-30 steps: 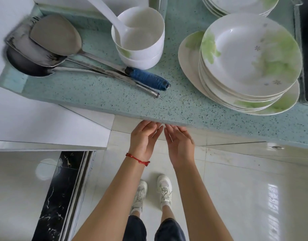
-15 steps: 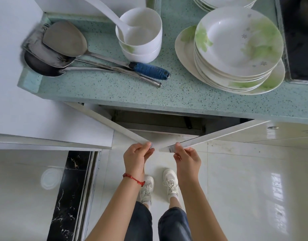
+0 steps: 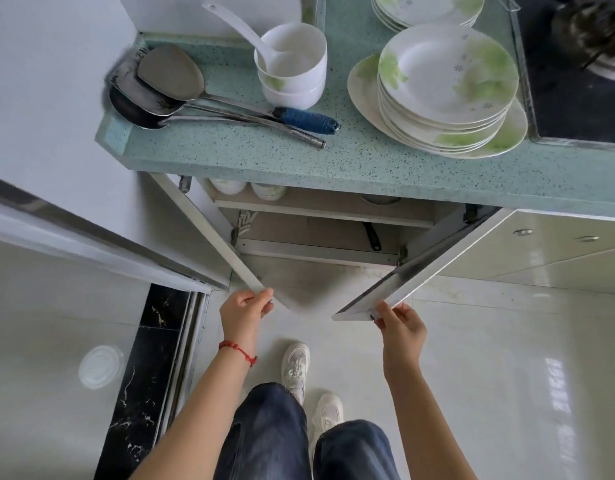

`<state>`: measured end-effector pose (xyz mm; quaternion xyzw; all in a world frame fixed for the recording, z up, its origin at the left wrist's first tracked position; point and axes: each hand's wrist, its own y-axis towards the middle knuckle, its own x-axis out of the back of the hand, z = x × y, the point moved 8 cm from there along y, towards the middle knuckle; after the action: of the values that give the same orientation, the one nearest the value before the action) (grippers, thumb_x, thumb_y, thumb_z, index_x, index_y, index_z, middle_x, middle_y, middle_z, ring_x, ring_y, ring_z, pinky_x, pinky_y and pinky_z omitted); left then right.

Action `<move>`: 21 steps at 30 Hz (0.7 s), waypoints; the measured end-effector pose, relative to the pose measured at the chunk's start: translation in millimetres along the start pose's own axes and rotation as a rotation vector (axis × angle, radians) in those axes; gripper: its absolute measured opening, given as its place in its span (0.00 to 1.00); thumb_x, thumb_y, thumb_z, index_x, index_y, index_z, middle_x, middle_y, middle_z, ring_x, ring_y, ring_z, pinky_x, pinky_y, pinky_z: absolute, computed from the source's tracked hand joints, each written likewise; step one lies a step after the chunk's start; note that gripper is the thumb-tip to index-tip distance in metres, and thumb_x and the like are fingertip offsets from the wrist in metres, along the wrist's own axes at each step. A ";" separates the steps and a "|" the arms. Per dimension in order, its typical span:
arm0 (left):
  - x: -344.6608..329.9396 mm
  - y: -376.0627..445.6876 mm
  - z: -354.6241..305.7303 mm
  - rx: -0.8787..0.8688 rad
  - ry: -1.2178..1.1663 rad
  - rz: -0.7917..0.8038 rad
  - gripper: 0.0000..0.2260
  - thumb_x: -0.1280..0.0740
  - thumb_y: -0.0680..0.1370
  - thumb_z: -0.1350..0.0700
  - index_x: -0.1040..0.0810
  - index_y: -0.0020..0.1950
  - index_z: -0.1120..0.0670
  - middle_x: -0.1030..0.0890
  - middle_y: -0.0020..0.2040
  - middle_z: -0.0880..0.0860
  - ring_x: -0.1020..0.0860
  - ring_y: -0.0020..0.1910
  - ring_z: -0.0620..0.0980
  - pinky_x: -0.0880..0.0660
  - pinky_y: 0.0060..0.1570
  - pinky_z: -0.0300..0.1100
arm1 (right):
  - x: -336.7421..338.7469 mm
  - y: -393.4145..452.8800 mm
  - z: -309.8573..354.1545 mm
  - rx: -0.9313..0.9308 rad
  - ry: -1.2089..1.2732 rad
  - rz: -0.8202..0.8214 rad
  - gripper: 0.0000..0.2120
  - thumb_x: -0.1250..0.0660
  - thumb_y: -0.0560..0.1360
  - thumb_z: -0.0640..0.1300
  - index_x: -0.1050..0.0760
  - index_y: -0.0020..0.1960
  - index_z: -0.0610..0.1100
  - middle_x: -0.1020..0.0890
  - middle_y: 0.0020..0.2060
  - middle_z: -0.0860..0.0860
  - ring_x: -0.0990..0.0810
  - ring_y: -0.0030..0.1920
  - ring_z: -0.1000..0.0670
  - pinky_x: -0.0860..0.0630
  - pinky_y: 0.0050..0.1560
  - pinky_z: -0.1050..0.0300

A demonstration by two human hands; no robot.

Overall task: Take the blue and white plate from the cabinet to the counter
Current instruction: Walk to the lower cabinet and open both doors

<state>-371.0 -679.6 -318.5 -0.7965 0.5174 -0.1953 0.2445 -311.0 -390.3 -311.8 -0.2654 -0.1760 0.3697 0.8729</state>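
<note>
The cabinet under the green speckled counter (image 3: 368, 161) stands partly open. My left hand (image 3: 245, 315) grips the edge of the left door (image 3: 209, 237). My right hand (image 3: 399, 327) grips the edge of the right door (image 3: 420, 271). Inside, a shelf (image 3: 320, 211) holds white dishes (image 3: 268, 190) at the back left, mostly hidden under the counter. A patterned blue and white edge (image 3: 244, 221) shows at the lower left of the cabinet; I cannot tell whether it is the plate. A dark handle (image 3: 371, 235) lies lower down.
On the counter lie metal spatulas (image 3: 167, 88) with a blue-wrapped handle (image 3: 309, 120), stacked white bowls (image 3: 292, 71) with a ladle, and stacks of green-patterned plates (image 3: 444, 84). A black stove (image 3: 576, 64) sits at the right. A white door (image 3: 74, 150) stands at the left.
Both cabinet doors have swung outward from shut to wide apart. My hands moved apart and toward me with the door edges. The shelf and dishes inside came into view.
</note>
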 end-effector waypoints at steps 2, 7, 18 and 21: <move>13.8 -3.2 1.7 -0.019 0.035 -0.010 0.12 0.29 0.69 0.63 0.22 0.27 0.52 0.20 0.23 0.48 0.22 0.27 0.43 0.22 0.32 0.34 | 13.4 -2.4 -3.1 0.017 -0.015 0.000 0.04 0.30 0.69 0.39 0.24 0.39 0.39 0.22 0.32 0.47 0.23 0.35 0.49 0.23 0.44 0.56; 49.7 -11.9 5.9 -0.037 0.032 -0.082 0.08 0.28 0.68 0.63 0.24 0.31 0.56 0.19 0.24 0.49 0.19 0.29 0.44 0.23 0.35 0.35 | 53.4 -10.1 -7.8 0.069 -0.053 -0.028 0.04 0.31 0.68 0.39 0.25 0.37 0.40 0.23 0.28 0.50 0.24 0.31 0.53 0.26 0.40 0.61; 129.8 -34.1 -5.9 -0.120 0.235 -0.223 0.11 0.29 0.68 0.64 0.23 0.27 0.51 0.20 0.23 0.46 0.21 0.38 0.55 0.24 0.46 0.45 | 133.8 -26.2 -13.2 0.106 -0.054 -0.201 0.03 0.30 0.69 0.41 0.22 0.42 0.42 0.22 0.32 0.48 0.24 0.34 0.51 0.26 0.39 0.61; 158.4 -33.8 -6.6 -0.108 0.220 -0.268 0.03 0.28 0.68 0.63 0.20 0.37 0.56 0.18 0.34 0.53 0.20 0.41 0.54 0.23 0.45 0.45 | 149.0 -31.3 -13.6 0.111 -0.045 -0.269 0.07 0.30 0.70 0.42 0.22 0.47 0.43 0.22 0.36 0.47 0.24 0.34 0.51 0.26 0.42 0.58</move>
<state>-288.6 -814.9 -284.0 -0.8441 0.4399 -0.2842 0.1150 -187.9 -303.0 -287.5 -0.1824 -0.2089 0.2646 0.9236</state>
